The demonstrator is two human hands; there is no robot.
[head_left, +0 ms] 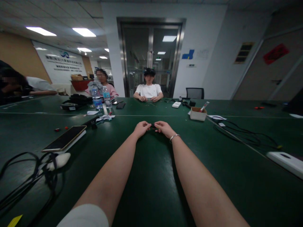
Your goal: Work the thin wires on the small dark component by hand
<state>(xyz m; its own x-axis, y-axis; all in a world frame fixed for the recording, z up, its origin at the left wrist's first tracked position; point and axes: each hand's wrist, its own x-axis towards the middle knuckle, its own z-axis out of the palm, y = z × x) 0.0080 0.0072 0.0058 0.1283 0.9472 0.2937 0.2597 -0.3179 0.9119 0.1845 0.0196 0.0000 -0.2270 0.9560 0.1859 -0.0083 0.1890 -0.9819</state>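
Observation:
Both my arms stretch forward over the dark green table [151, 176]. My left hand [142, 128] is closed in a pinch, thumb against fingers. Facing it, my right hand [164, 128] pinches too, with a silver bangle [174, 137] round its wrist. Between the fingertips shows a small dark thing [152, 126], too small and too covered by the fingers to name. Both hands are at it, low over the tabletop.
On the left lie a phone [65, 138] on a white box, a white mouse [59, 160] and tangled black cables [48, 176]. Water bottles [107, 97] stand farther back. At right are a small box [198, 114], cables [241, 130] and a white device [285, 162]. A person [149, 90] sits opposite.

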